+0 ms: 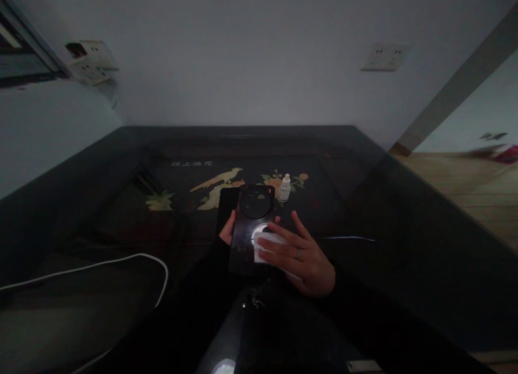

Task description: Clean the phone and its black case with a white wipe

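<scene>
White wipe (269,244), one, pressed against the back of a black phone (247,242) under my right hand (301,260), fingers spread (ring showing). My left hand (226,232) clasps the phone's edge, wrist low, over a black lacquered table (324,185); white dropper bottle (285,188) just beyond.

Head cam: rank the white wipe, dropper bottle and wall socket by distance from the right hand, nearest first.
1. White wipe: under the fingers of the right hand, on the phone.
2. Dropper bottle: on the table, just beyond the phone.
3. Wall socket: on the wall, ahead and to the right.
</scene>
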### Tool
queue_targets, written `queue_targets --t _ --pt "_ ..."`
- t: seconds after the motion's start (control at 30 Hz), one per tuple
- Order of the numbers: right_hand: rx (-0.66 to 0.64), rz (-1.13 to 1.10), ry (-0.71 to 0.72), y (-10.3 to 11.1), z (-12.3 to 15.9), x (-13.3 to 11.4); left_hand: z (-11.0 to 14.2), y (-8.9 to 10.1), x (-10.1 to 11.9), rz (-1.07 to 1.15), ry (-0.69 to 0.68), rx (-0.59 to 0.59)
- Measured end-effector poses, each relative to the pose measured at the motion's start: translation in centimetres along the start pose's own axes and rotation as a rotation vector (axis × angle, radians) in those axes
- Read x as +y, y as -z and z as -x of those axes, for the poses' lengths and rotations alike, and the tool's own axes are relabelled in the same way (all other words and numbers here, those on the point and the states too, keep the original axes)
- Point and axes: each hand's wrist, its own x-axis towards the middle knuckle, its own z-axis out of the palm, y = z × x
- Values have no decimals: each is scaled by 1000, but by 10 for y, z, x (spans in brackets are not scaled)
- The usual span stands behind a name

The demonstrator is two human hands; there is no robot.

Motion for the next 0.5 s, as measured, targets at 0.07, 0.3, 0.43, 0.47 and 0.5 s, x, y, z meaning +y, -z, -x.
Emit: queue_targets --t 0.07,0.3,0.43,0.47,0.5 --pt "-27 -37 96 -3 -1 -6 -1 5 4 -1 51 -21" --pt "65 -52 143 2 3 1 -3 11 14 -68 5 -121" --pt "60 -29 148 -1 2 -2 -4 9 11 -71 -37 -84" --pt "26 -24 150 -4 0 -5 -5 8 8 -59 -41 -72" --pt "-12 -16 150 -8 -2 -9 -7 7 4 -46 -43 -64"
